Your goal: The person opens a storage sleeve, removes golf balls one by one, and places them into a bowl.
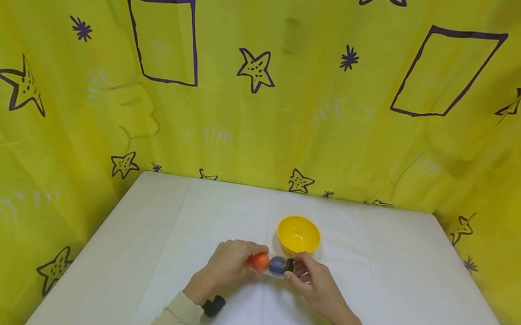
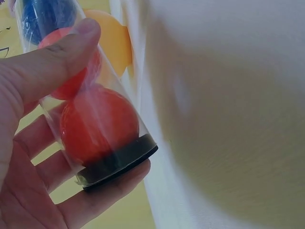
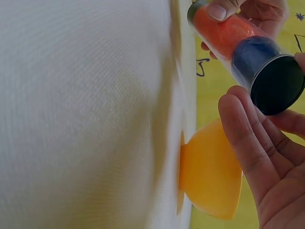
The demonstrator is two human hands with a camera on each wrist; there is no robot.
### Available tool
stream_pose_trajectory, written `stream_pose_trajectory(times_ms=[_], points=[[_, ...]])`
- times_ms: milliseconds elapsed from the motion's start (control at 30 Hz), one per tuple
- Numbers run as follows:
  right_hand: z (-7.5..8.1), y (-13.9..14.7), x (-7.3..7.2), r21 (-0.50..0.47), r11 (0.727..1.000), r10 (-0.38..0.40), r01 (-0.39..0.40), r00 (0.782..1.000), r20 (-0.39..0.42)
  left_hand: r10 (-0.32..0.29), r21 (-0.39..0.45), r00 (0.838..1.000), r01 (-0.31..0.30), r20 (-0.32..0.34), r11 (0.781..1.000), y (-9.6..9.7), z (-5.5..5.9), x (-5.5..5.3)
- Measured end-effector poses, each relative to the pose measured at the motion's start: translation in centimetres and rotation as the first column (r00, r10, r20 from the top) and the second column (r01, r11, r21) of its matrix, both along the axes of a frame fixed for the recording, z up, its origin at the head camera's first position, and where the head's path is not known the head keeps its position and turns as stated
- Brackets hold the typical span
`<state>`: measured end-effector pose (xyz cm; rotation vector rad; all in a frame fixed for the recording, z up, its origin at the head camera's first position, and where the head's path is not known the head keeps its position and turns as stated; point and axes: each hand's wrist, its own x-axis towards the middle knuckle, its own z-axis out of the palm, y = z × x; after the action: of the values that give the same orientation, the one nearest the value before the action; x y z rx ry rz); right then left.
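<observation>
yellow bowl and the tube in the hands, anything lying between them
Nothing: in the head view only a narrow strip of bare white table separates the yellow bowl from the clear tube of balls held just in front of it.

The head view is bright and evenly lit, with only a faint soft shadow under the yellow bowl near the frame's centre, and the lines of the yellow backdrop bow outward toward the left and right edges from wide-angle distortion. Both wrist views are dimmer and softer. The white tabletop is a smeared, out-of-focus expanse, while the clear tube at the upper right of the right wrist view stays fairly sharp and carries pale glare streaks.
</observation>
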<state>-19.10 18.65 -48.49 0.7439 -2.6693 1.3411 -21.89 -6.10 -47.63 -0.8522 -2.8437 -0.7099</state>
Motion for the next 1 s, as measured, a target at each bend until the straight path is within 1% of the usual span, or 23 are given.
stream_pose_trajectory(times_ms=[200,300,400,467,533,633,700,833,1000], points=[[0.2,0.2,0.1,0.004,1.000,0.007,-0.007,1.000,0.018,-0.003,0.004,1.000,0.003,0.000,1.000,0.1,-0.1,-0.1],[0.2,0.3,0.1,-0.004,1.000,0.015,-0.015,1.000,0.018,-0.009,0.012,1.000,0.009,0.013,1.000,0.1,-0.1,-0.2],[0.1,0.5,0.1,-0.041,0.998,0.041,-0.041,0.999,-0.012,-0.006,0.020,0.999,0.005,0.045,1.000,-0.1,-0.2,-0.4],[0.1,0.5,0.1,-0.077,0.995,0.058,-0.061,0.997,-0.049,-0.007,0.029,0.999,0.005,0.049,1.000,-0.3,-0.2,-0.4],[0.0,0.6,0.0,-0.120,0.990,0.060,-0.070,0.994,-0.090,-0.010,0.044,0.999,0.009,0.035,0.999,-0.4,-0.1,-0.5],[0.2,0.7,0.0,-0.164,0.985,0.034,-0.054,0.992,-0.119,-0.011,0.060,1.000,0.011,-0.004,0.998,-0.5,0.2,-0.7],[0.3,0.8,0.0,-0.178,0.983,0.015,-0.034,0.994,-0.110,-0.001,0.068,1.000,0.001,-0.007,0.998,-0.5,0.4,-0.7],[0.4,1.0,0.0,-0.162,0.987,-0.028,0.017,0.997,-0.066,0.034,0.080,0.999,-0.036,0.025,0.996,-0.8,0.4,-0.7],[0.5,1.3,0.1,-0.121,0.991,-0.059,0.062,0.998,0.026,0.037,0.128,0.999,-0.041,0.026,0.991,-1.2,0.2,-0.7]])
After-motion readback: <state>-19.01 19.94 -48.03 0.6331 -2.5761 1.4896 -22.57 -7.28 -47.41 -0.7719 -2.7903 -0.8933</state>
